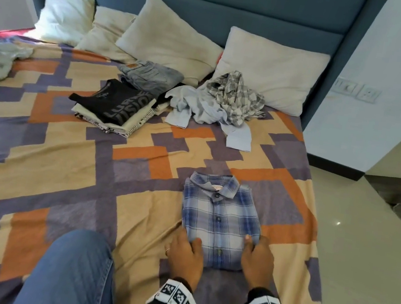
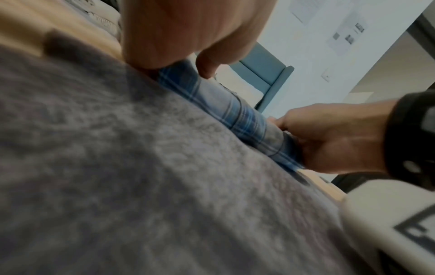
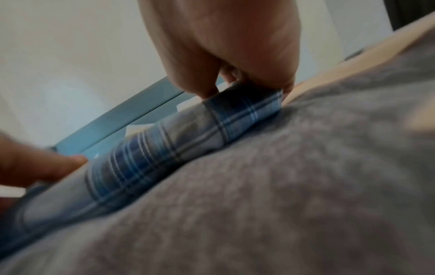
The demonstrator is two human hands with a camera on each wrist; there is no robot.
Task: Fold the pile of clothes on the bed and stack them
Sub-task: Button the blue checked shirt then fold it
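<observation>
The blue plaid shirt, folded rectangular, collar up, lies lower right; left hand and right hand pinch its near corners.

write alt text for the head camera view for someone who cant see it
Both hands, left hand and right hand, grip the near corners of a folded blue plaid shirt on a patterned bedspread. Farther back sit a stack of folded clothes, two unfolded shirts and pillows.

The bed carries pillows, a folded stack, loose shirts and a folded plaid shirt.
</observation>
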